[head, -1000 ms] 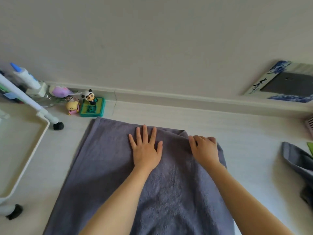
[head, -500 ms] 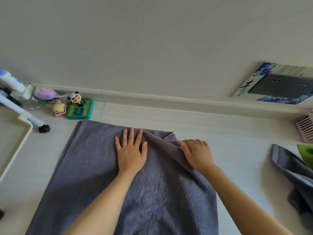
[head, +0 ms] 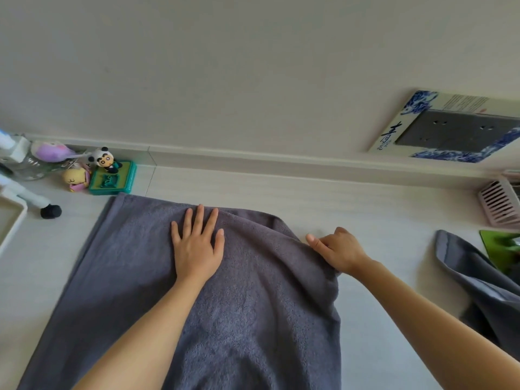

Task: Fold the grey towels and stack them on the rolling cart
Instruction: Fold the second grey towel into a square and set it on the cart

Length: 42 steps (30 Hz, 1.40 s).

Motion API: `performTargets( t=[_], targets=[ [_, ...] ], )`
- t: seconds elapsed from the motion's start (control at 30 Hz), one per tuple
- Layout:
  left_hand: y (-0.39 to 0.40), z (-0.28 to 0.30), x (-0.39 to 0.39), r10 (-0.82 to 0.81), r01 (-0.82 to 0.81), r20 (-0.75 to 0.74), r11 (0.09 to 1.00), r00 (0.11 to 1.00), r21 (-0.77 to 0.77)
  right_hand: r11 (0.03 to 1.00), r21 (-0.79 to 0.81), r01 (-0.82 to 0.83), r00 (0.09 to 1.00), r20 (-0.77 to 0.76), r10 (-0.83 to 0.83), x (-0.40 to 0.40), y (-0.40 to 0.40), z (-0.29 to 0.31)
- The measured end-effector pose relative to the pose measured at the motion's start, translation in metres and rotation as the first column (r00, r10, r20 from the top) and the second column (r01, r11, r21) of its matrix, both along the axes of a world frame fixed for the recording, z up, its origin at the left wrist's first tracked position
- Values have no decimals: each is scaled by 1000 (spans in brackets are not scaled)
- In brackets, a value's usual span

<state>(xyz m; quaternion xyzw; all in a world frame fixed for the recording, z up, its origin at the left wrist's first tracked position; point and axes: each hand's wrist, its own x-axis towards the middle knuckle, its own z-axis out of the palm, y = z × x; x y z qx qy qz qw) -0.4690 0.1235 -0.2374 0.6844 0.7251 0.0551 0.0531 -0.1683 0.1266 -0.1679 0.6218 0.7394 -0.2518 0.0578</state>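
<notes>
A large dark-blue Chinese character, 青, stands on the blue-and-white box (head: 450, 126) leaning against the wall.

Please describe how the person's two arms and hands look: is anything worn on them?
Both forearms are bare up to the frame edge; no sleeves show. The left hand and right hand wear no gloves, and no rings, watch or bracelet are visible. Nails look short and unpainted.

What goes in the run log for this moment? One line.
left hand flat on grey towel | right hand grips its right edge | second towel waiting right
</notes>
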Motion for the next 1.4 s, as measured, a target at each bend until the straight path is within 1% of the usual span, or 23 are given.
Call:
performTargets(
  t=[0.07, 0.17, 0.27, 0.37, 0.4, 0.43, 0.47, 0.5, 0.53, 0.57, 0.6, 0.67, 0.73, 0.83, 0.9, 0.97, 1.0, 1.07, 1.1, 1.17, 1.27, 1.33, 1.4],
  targets=[
    [0, 0, 1, 1, -1, -5, 1000, 1000, 3, 981, -5, 196, 967, -163, -194, 12, -2, -2],
    [-1, 1, 2, -4, 4, 2, 1000, 1000, 14, 867, -133, 480, 750, -450, -484, 26, 0, 2],
    [-1, 1, 2, -5, 5, -5, 1000, 1000, 17, 817, -256, 517, 610, -559, -561, 29, 4, 7],
    [-1, 0, 2, -3, 3, -12, 1000, 1000, 15, 782, -417, 463, 384, -701, -601, 28, 11, 4],
    [-1, 1, 2, -3, 3, -17, 1000, 1000, 13, 777, -432, 458, 368, -703, -608, 26, 14, 6],
    [-1, 1, 2, -3, 3, -19, 1000, 1000, 13, 775, -421, 472, 386, -692, -611, 26, 18, 8],
    [-1, 0, 2, -4, 4, -16, 1000, 1000, 13, 788, -366, 495, 471, -650, -597, 28, 24, 9],
    [-1, 0, 2, -8, 9, -11, 1000, 1000, 14, 823, -235, 518, 627, -549, -552, 33, 31, 9],
    [-1, 0, 1, -15, 15, -10, 1000, 1000, 13, 875, -11, 483, 814, -363, -454, 38, 36, 10],
    [-1, 0, 1, -20, 20, -11, 1000, 1000, 14, 910, 203, 363, 930, -135, -341, 42, 41, 11],
    [-1, 1, 2, -24, 24, -16, 1000, 1000, 14, 912, 335, 238, 963, 40, -266, 45, 44, 12],
    [-1, 1, 2, -9, 9, -29, 1000, 1000, 1, 909, 399, 121, 952, 213, -220, 47, 50, 7],
    [-1, 0, 2, 8, -9, -39, 1000, 999, -16, 943, 329, 53, 935, 314, -162, 46, 48, -10],
    [0, -1, 2, 25, -27, -54, 999, 998, -21, 949, 316, 6, 940, 322, -113, 46, 39, -30],
    [1, -1, 3, 40, -41, -56, 999, 998, -27, 893, 447, -55, 969, 240, -60, 45, 34, -34],
    [0, -1, 3, 38, -40, -56, 999, 998, -35, 813, 581, -46, 997, 73, 4, 44, 27, -42],
    [0, -1, 3, 37, -39, -62, 999, 997, -34, 811, 585, 6, 999, -30, 14, 43, 25, -44],
    [1, -1, 3, 42, -44, -67, 999, 997, -32, 876, 472, 104, 984, -179, -21, 39, 27, -41],
    [1, -1, 3, 43, -45, -65, 998, 997, -34, 904, 412, 114, 987, -154, -54, 38, 28, -39],
    [1, -1, 2, 20, -23, -74, 999, 997, -44, 933, 347, 91, 993, 41, -112, 42, 32, -35],
    [0, -2, 1, -13, 9, -85, 999, 996, -51, 949, 316, 16, 948, 297, -115, 45, 43, -30],
    [1, -2, 1, -7, 3, -92, 999, 996, -46, 936, 351, -14, 922, 366, -124, 41, 47, -32],
    [1, -3, 1, -1, -4, -95, 999, 995, -51, 928, 370, 49, 924, 336, -183, 36, 44, -42]
  ],
)
